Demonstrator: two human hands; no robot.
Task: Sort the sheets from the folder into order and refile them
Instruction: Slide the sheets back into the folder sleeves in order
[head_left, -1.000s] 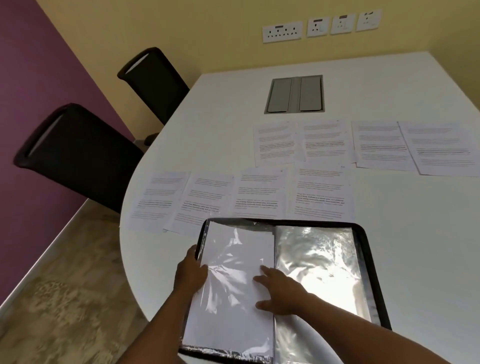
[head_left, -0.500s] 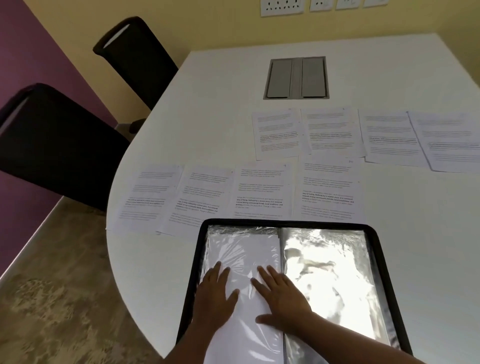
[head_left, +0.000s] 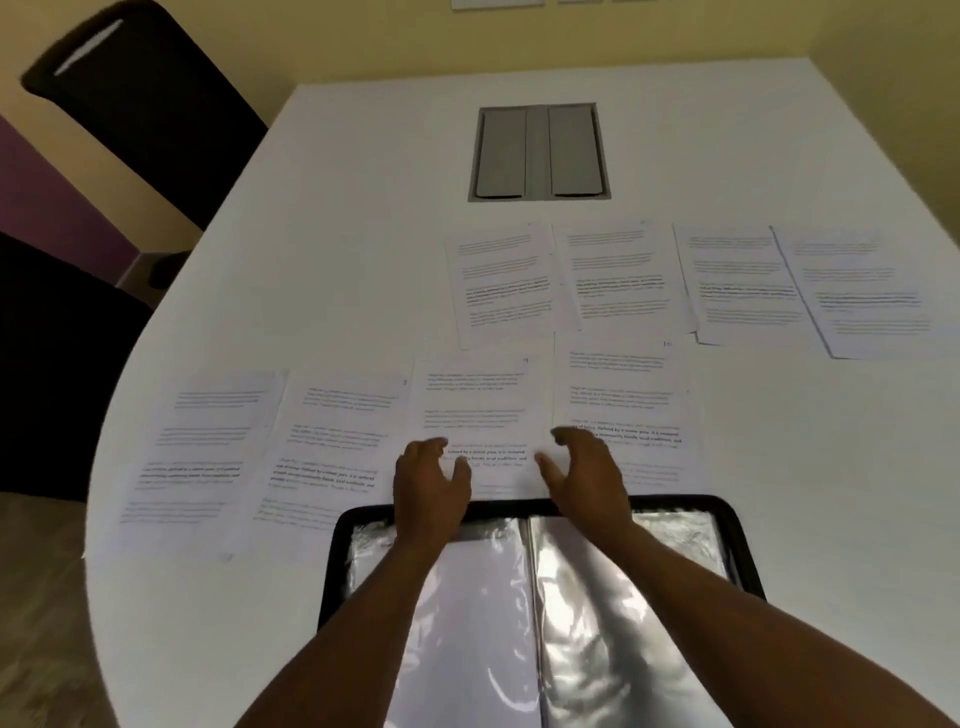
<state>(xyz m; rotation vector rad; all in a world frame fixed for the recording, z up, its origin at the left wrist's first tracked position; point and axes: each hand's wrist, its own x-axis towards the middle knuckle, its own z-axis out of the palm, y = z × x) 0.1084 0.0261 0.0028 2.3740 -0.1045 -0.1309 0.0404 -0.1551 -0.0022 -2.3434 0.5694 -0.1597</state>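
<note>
Two forearms rise from the bottom of the frame over the open folder (head_left: 540, 597), which lies at lower centre with its black rim and shiny plastic sleeves; the left-hand sleeve seems to hold a white sheet, the right-hand one looks unfilled. Just past the folder's far rim, the left hand (head_left: 428, 480) and the right hand (head_left: 587, 475) hover over the near row of sheets, fingers loosely curved and apart, thumbs turned inward toward each other, pinching nothing; whether any fingertip touches paper cannot be told. Between them lies the sheet marked 9 (head_left: 475, 410), and it looks like the one about to be lifted. To do that well, I would press one fingertip on a bottom corner to break it free of the table (head_left: 363, 260), then pinch both lower corners, so that the neighbouring sheet marked 10 (head_left: 621, 387), which lies edge to edge with it, is not dragged out of place. Check the corner number before filing. Farther up, a second row of sheets (head_left: 691, 280) runs to the right edge, its two right-hand sheets overlapping. Beyond is a grey cable hatch (head_left: 539, 151), and black chairs (head_left: 140, 98) stand at upper left.
</note>
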